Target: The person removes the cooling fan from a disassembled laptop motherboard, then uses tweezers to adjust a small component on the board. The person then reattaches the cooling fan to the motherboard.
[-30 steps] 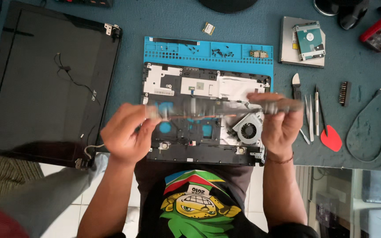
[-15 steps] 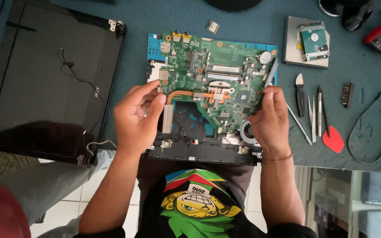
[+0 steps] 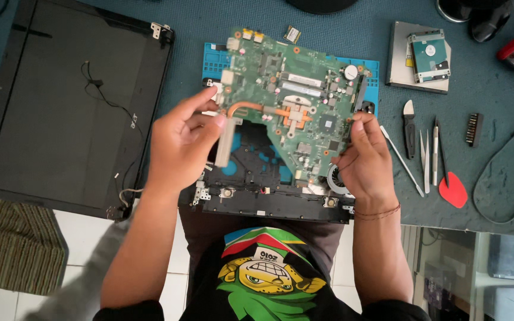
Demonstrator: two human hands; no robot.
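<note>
Your left hand [image 3: 179,142] and right hand [image 3: 367,157] both gripped one green board [image 3: 295,89] above one black laptop base [image 3: 269,196] at the surface's near edge.

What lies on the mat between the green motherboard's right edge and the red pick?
In the head view, between motherboard and red pick: a metal rod, black-handled tool and tweezers.
</note>
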